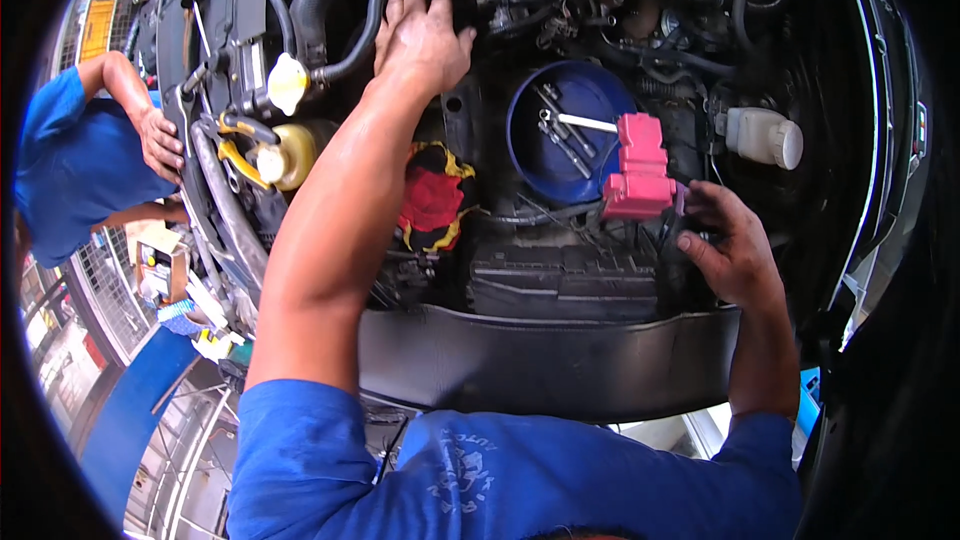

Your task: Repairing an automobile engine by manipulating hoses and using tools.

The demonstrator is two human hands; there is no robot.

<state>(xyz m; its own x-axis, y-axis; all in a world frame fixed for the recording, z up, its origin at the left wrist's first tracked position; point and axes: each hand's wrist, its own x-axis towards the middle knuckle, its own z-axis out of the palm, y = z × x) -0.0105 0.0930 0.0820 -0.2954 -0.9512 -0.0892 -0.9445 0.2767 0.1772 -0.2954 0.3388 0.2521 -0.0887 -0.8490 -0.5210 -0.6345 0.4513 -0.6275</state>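
Observation:
My left hand (420,35) reaches to the top of the engine bay beside a black hose (375,35), fingers apart and bent over engine parts; their tips are partly hidden. My right hand (730,255) is curled at a dark part beside the pink plastic cover (635,190); what its fingers grip is unclear. A blue round tray (540,160) holds several metal sockets or extensions (565,145) and a wrench (590,123). A red cloth with yellow-and-black edging (430,198) lies below my left hand, beside my forearm. A black battery (560,280) sits near the front.
At left a co-worker in blue (70,160) has a hand (160,145) on the car's edge. A yellow reservoir (290,160) and a translucent one (765,137) flank the bay. A cardboard box (160,255) stands lower left. The black fender edge (540,350) runs before me.

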